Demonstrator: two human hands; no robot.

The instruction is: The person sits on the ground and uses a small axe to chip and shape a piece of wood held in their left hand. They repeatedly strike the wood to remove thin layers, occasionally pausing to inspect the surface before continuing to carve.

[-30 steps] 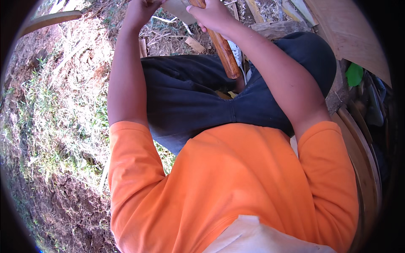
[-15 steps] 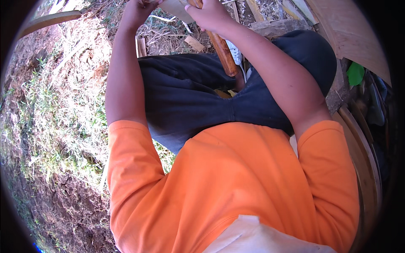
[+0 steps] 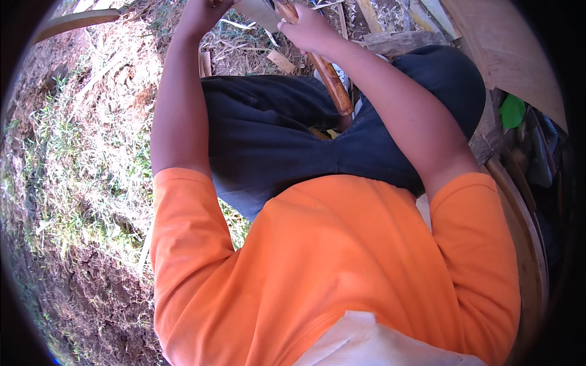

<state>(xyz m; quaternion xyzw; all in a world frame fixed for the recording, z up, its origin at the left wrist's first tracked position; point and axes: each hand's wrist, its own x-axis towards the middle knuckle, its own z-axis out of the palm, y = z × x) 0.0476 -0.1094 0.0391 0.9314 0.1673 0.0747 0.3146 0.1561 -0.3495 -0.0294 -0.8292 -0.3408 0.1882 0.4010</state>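
Note:
My right hand (image 3: 310, 32) is closed round the brown wooden handle (image 3: 331, 85) of a tool. The handle slants from the top edge down toward my lap, and its rounded butt hangs between my legs. The tool's head is out of view past the top edge. My left hand (image 3: 204, 13), cut off by the top edge, has its fingers curled at the edge of a pale, flat board-like piece (image 3: 257, 13). This piece lies between my two hands, its far part hidden. I sit with legs folded in dark trousers (image 3: 268, 134).
Wood shavings and a small wood offcut (image 3: 281, 61) lie on the ground before my legs. A curved wood strip (image 3: 79, 24) is at far left, beside sunlit grass. At right stand a large wooden panel (image 3: 513, 55), a green leaf (image 3: 512, 111) and stacked curved boards (image 3: 519, 213).
The handle and my right hand have shifted slightly down and to the right. The pale flat piece has moved a little to the right. My left hand has risen slightly.

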